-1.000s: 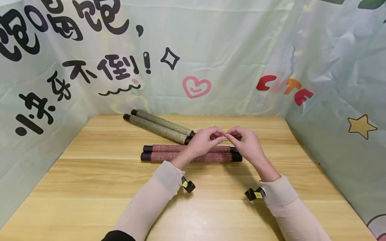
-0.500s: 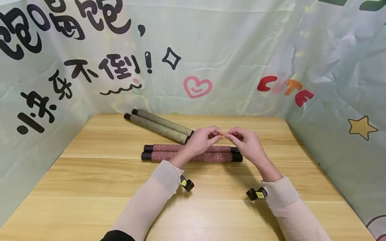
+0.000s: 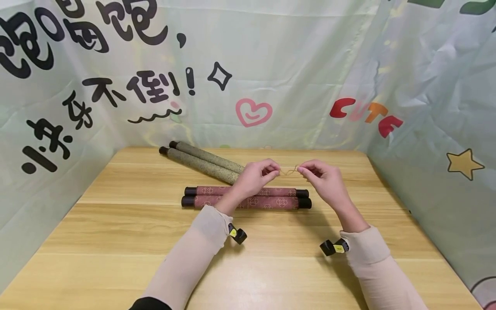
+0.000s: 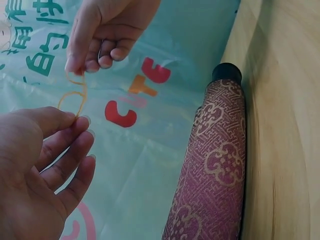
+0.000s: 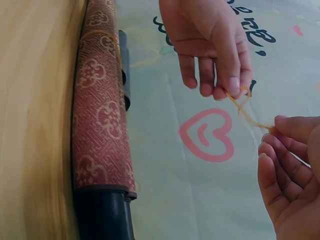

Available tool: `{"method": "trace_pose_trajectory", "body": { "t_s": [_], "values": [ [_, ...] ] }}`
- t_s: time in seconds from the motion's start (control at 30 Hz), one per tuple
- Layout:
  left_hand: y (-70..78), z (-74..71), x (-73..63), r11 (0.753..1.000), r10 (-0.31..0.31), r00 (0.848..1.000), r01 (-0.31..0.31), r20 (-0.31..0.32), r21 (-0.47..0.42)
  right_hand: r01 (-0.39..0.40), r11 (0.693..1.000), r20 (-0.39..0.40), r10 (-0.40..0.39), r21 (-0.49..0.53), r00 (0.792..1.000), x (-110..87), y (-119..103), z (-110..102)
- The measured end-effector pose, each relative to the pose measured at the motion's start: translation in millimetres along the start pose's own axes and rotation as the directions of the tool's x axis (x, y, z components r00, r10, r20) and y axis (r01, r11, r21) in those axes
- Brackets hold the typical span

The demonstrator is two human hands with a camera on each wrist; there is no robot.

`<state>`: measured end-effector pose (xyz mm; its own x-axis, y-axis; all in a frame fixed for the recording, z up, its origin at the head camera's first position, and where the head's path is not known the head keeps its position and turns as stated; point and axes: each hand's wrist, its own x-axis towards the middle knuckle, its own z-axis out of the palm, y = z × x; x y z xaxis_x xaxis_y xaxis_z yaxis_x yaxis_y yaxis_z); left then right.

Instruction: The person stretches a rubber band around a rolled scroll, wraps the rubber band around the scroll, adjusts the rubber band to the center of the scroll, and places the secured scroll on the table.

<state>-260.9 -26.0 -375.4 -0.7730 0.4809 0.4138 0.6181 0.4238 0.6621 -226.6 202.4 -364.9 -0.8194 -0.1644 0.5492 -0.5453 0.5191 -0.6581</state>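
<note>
A thin yellow rubber band (image 3: 289, 172) is stretched loosely between my two hands, its strands crossing in the right wrist view. My left hand (image 3: 253, 177) pinches one end between thumb and index finger. The other end is pinched by my right hand (image 3: 326, 183), whose remaining fingers curl loosely in the left wrist view. Just below the hands, two dark-red patterned scrolls (image 3: 280, 202) with black ends lie side by side. Another yellow band (image 5: 101, 33) crosses a red scroll in the right wrist view. My left wrist and forearm partly cover the red pair.
Two greenish-grey speckled scrolls (image 3: 203, 166) lie slanted behind the red pair, their right ends hidden by my left hand. The wooden table (image 3: 116, 241) is bounded at the back and sides by a printed cloth (image 3: 302, 73).
My hands have drawn apart, the left going left and the right going right. The yellow band, bunched between the fingertips before, now spans a wider gap. The scrolls stay put.
</note>
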Motion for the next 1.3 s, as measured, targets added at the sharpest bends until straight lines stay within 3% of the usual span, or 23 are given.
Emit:
{"method": "trace_pose_trajectory", "body": {
  "t_s": [0.27, 0.47, 0.57, 0.73, 1.0, 1.3],
  "values": [
    [-4.4, -5.3, 0.0, 1.000, -0.004, 0.999, 0.004, -0.041, -0.008, -0.088, 0.993, -0.013, 0.089, 0.081, 0.996, 1.6, -0.9, -10.2],
    [-6.3, -8.1, 0.4, 1.000, -0.018, 0.998, 0.017, -0.062, -0.014, -0.162, 0.944, 0.028, 0.161, 0.287, 0.987, 1.5, -3.1, -15.4],
    [-5.4, -9.6, 0.6, 0.999, -0.025, 0.998, 0.023, -0.059, -0.037, -0.174, 0.924, 0.029, 0.175, 0.340, 0.984, 1.6, -3.4, -15.4],
    [-2.6, -9.5, 0.7, 0.998, -0.041, 0.998, 0.039, -0.043, -0.051, -0.173, 0.939, 0.052, 0.165, 0.296, 0.985, 2.4, -4.0, -12.6],
    [8.0, 1.7, 2.1, 0.998, -0.028, 0.998, 0.031, 0.055, -0.059, -0.175, 0.974, 0.223, 0.140, 0.145, 0.965, 0.9, -8.1, -6.0],
    [12.7, 4.5, -0.5, 0.999, 0.031, 0.999, -0.031, 0.019, -0.023, -0.137, 0.990, 0.227, 0.125, 0.039, 0.966, 0.7, -11.2, -7.0]
  ]
}}
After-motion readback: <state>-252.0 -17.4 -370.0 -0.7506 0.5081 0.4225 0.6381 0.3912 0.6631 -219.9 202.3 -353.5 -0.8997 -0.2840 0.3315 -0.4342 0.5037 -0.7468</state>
